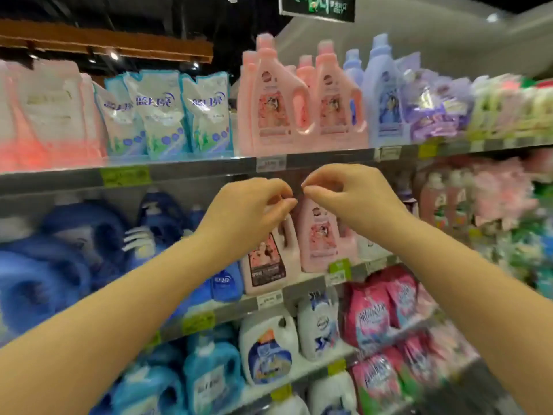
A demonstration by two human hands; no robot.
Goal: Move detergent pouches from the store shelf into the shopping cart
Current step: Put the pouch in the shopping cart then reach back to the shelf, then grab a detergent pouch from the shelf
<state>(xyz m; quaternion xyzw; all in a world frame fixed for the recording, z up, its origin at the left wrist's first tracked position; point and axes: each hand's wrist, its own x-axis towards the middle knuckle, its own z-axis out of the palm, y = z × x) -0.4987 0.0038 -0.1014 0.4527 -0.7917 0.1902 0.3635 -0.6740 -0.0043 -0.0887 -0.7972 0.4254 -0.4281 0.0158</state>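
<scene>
Blue-and-white detergent pouches [163,115] stand upright on the top shelf at upper left, beside pale pink pouches [48,115] at the far left. Both my hands are raised in front of the shelf below them, fingertips almost meeting. My left hand [251,205] has its fingers curled and holds nothing. My right hand [344,193] is curled the same way, also with nothing in it. Both hover in front of pink bottles [317,235] on the middle shelf. No shopping cart is in view.
Pink bottles [278,106] and lilac bottles [383,94] fill the top shelf [329,158] to the right. Blue jugs [59,265] crowd the middle shelf at left. Pink pouches [374,319] and white jugs [269,348] sit on lower shelves. The view is blurred.
</scene>
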